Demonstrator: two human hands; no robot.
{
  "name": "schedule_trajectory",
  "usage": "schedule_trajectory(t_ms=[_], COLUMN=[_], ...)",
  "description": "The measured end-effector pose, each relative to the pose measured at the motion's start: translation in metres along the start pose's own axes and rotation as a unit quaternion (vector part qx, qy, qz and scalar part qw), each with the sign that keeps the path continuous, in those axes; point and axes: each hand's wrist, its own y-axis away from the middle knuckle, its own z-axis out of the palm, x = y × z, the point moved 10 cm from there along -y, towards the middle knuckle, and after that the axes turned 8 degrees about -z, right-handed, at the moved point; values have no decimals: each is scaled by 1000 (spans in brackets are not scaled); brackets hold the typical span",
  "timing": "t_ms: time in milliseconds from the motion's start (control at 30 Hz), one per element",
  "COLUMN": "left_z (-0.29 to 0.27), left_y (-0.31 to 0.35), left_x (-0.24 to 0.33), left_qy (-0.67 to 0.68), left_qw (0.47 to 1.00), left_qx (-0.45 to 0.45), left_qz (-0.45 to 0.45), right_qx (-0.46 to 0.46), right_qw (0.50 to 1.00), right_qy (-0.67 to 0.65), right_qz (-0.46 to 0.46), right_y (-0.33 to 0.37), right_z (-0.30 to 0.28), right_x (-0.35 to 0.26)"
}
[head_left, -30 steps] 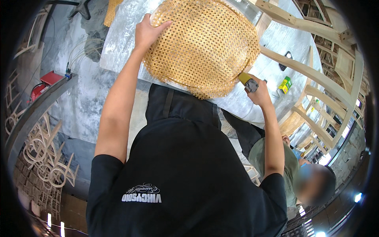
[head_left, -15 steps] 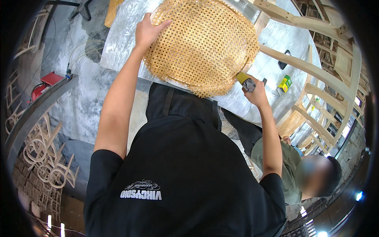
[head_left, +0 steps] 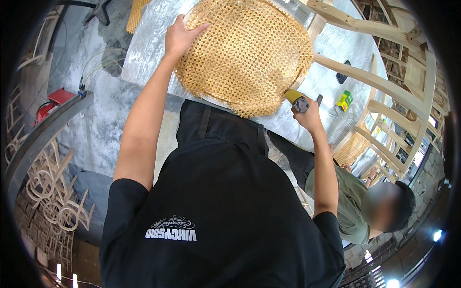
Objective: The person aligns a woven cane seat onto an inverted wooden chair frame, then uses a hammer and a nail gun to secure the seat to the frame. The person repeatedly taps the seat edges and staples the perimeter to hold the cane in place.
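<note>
A rounded panel of woven cane webbing (head_left: pixel 245 57), its edge frayed, lies over a frame whose pale rim shows at the upper left. My left hand (head_left: pixel 182 38) grips the panel's left edge, thumb stretched across the weave and the other fingers partly hidden at the rim. In my right hand (head_left: pixel 309 115) is a yellow-and-grey hand tool (head_left: pixel 297 100), the fingers closed around it. Its yellow end is at the panel's lower right edge; whether it touches I cannot tell.
The panel rests on a plastic-covered table (head_left: pixel 149 53). Right of it are a wooden chair frame (head_left: pixel 374 81), a yellow-green box (head_left: pixel 344 101) and a dark phone-like object (head_left: pixel 343 72). A co-worker (head_left: pixel 350 206) sits close on the right by another cane piece (head_left: pixel 353 148). A red machine (head_left: pixel 53 103) stands left.
My right hand and the tool have shifted slightly left along the panel's edge. My left hand keeps its hold. The co-worker's arms have moved, and their hands show more beside the other cane piece.
</note>
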Motion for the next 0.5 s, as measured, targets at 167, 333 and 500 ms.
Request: schedule_trajectory(t_ms=[167, 333, 500], left_z=[2, 0, 1], left_y=[2, 2, 2], left_x=[0, 0, -2], left_qy=[19, 11, 25], left_qw=[1000, 1000, 1000], left_qx=[-9, -6, -14], left_qz=[2, 8, -6], right_qx=[-12, 8, 54], right_qw=[999, 999, 993], right_qy=[30, -42, -97], right_qz=[3, 12, 32], right_y=[-6, 5, 30], right_z=[3, 2, -13], right_x=[-2, 2, 2])
